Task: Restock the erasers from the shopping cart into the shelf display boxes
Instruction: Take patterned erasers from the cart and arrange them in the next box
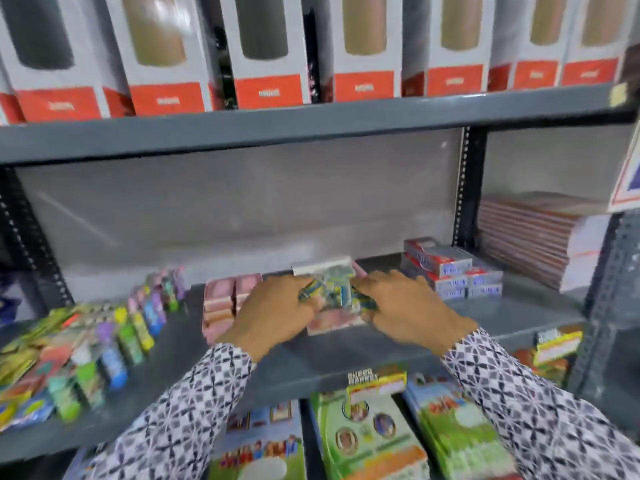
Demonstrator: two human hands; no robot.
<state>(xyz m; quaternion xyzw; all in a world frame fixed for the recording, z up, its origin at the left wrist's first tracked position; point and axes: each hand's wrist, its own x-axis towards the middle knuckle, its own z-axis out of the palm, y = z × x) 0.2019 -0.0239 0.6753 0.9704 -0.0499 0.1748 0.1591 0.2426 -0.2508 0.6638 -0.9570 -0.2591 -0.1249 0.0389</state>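
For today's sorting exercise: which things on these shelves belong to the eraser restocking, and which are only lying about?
Job: left hand, right hand, erasers, pink display boxes.

Lying about: red-and-white boxes, notebook stack, colourful packs, tall boxes.

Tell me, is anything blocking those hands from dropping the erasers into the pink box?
Nothing visible does. The left hand and right hand hold the erasers right over the open pink display box, though blur hides details.

Grey metal shelf (346, 362) carries pink display boxes (221, 303), red-blue cartons (450, 271), notebooks (533, 244).
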